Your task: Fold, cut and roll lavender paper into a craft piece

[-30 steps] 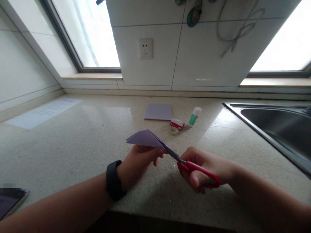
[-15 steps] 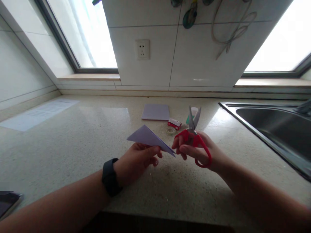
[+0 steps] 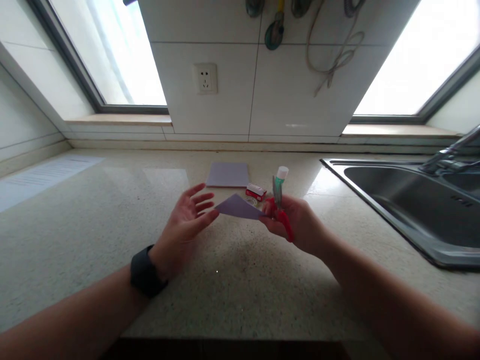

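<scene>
Right hand point(image 3: 296, 225) was closed around the red scissors point(image 3: 279, 212), blades up and shut, and also pinched the right corner of the folded purple paper point(image 3: 238, 206). Left hand point(image 3: 185, 222) was open, fingers spread, fingertips just at the paper's left edge; can't tell if it actually gripped. Paper was held above the counter point(image 3: 112, 240), in front of the person, between the 2 hands.

Judgement on handling: carrying paper and scissors in 1 hand was shaky. Better to take the paper fully in the left hand near the fold, keep the blades shut and pointed away, and keep the layers flat so they don't slip.

Surface: pale speckled stone, glossy. Behind the hands sat a purple paper stack point(image 3: 227, 174), a small red box point(image 3: 256, 191), a tape roll point(image 3: 252, 201) and a glue stick point(image 3: 281, 175), close together. A printed sheet point(image 3: 41, 175) lay far left. Steel sink point(image 3: 412, 200) on the right. White tiled wall with 1 socket point(image 3: 205, 78), a hanging cord point(image 3: 333, 55), and 2 bright windows.
</scene>
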A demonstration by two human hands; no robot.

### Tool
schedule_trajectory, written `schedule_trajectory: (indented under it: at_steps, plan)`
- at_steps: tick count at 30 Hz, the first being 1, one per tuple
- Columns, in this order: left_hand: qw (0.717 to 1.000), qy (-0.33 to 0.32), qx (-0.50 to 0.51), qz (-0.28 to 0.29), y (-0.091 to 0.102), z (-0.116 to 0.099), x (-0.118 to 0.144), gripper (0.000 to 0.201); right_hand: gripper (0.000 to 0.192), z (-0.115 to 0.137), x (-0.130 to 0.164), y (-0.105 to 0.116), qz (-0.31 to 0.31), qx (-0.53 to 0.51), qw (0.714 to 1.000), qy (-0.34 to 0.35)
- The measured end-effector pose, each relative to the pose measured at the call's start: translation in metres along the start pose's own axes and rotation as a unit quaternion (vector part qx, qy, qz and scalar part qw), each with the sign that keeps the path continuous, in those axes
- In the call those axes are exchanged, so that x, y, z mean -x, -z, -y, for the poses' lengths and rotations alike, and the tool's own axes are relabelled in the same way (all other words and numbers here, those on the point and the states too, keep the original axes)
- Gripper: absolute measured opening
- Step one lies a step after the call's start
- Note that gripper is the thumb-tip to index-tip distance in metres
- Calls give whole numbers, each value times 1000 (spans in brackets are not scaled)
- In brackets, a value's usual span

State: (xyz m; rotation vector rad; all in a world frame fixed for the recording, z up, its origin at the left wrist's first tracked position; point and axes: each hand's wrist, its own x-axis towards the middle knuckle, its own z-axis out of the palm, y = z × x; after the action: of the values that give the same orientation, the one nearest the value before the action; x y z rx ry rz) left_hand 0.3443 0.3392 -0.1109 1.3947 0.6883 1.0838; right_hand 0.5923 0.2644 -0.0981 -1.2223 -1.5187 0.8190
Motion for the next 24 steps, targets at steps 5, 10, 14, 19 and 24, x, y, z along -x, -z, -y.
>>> schedule_trajectory:
  at_steps: [5,10,14,19,24]
  plan:
    - [930,-119,-303,173,10,-7,-2,47,15,1,1,4,61,197,966,157]
    - [867,-169,-361,299,4,-10,3,30,7,13,7,-7,129,199,954,185]
    - [857,-181,-347,335,5,-11,1,30,26,21,9,2,153,171,961,154]
    - [872,-155,-321,335,9,-9,0,33,42,40,-1,46,256,230,938,27]
    - [879,-170,-307,323,9,-10,1,35,45,49,-8,75,367,314,874,-54]
